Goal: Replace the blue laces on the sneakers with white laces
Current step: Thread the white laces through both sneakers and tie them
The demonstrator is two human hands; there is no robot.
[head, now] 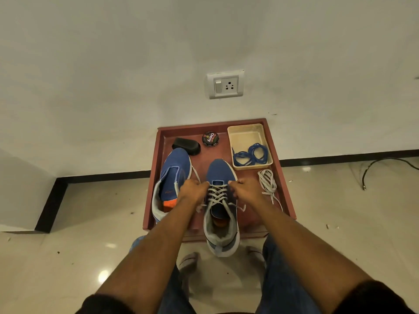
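Count: 2 blue sneakers, 1 coil of blue laces [250, 155] in a beige tub [246, 132], 1 loose bundle of white laces [268, 182], 1 polish tin [210, 138], 1 black brush [186, 145], all on a red tray [284, 177].

Right sneaker [221, 175] white-laced, heel overhanging the tray's near edge; left sneaker [173, 177] tilted by the left rim.

Left hand [192, 191] and right hand [246, 190] each curled, pinching lace at the lowest eyelets; fingertips hidden under knuckles. Bare tray between toes and tin. Floor cable [385, 163] cut off at right
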